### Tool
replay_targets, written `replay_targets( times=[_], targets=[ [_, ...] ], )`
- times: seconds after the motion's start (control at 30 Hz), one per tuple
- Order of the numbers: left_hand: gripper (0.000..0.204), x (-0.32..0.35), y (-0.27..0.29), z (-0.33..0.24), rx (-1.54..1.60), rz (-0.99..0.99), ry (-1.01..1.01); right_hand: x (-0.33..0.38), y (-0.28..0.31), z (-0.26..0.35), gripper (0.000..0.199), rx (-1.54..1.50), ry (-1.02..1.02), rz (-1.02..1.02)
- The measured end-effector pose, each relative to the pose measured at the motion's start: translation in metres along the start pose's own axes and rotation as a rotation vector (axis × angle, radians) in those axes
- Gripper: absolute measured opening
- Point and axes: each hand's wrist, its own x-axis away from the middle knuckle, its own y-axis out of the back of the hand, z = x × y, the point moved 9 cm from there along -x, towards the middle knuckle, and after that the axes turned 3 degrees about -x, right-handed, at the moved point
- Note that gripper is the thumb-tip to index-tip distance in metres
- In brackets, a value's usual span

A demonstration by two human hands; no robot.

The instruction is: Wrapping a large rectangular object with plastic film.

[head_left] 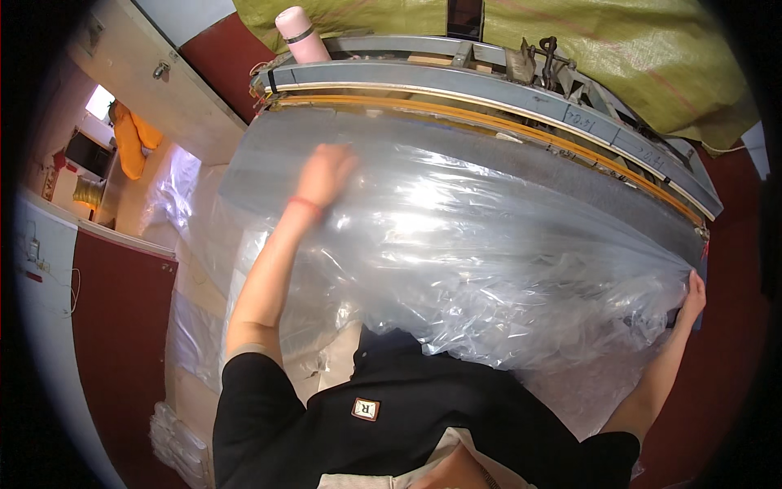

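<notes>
Clear film: one loose, shiny sheet (456, 244), spread over the grey worktop in front of the person; smooth toward the far edge, heavily crumpled nearer the body and to the right.
Hands on it: two, the left and the right, well apart at opposite sides of the film.
Right hand: one edge of the film is pinched between the fingers of the right hand (692, 300), with creases fanning out from that point; the arm reaches out wide to the right.
Left hand: over the film's left part, the left hand (326, 175) is at the end of a forearm angled up and forward; motion blur hides the fingers, so I cannot tell whether they grip or lie flat.
Wristband: one, red (305, 205), on the left wrist.
Grey worktop: one (281, 134), mostly covered by the film.
Metal frame: one, long (489, 91), behind the worktop, with orange strips (456, 112) along its near side; their number is hard to make out.
Pink bottle: one (303, 39), at the frame's left end.
Dark clamp: one (550, 61), at the frame's back.
Green tarp: behind the frame (603, 49), cut off by the upper rim.
Film's near edge: partly lost in the folds by the black shirt (456, 399).
</notes>
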Motion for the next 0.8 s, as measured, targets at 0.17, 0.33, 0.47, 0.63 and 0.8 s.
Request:
replay_targets(
  times=[0.17,0.33,0.47,0.63,0.8],
  targets=[
    [0.028,-0.027,0.004,0.026,-0.015,-0.219,0.132,-0.008,0.043,-0.028,0.02,-0.311,-0.229,0.041],
    [0.021,-0.03,0.004,0.042,0.154,-0.282,0.173,-0.003,0.051,-0.012,0.023,-0.424,-0.23,0.079],
    [0.014,-0.049,-0.003,0.027,-0.084,-0.041,0.154,-0.036,0.052,-0.031,0.027,-0.496,-0.338,0.177],
    [0.016,-0.065,0.037,0.045,0.743,-0.502,0.294,-0.06,0.02,-0.008,0.035,0.027,-0.211,-0.206],
    [0.016,-0.059,-0.021,0.125,0.68,-0.554,0.574,-0.059,-0.074,0.018,0.019,0.254,0.403,-0.389]
  ],
)
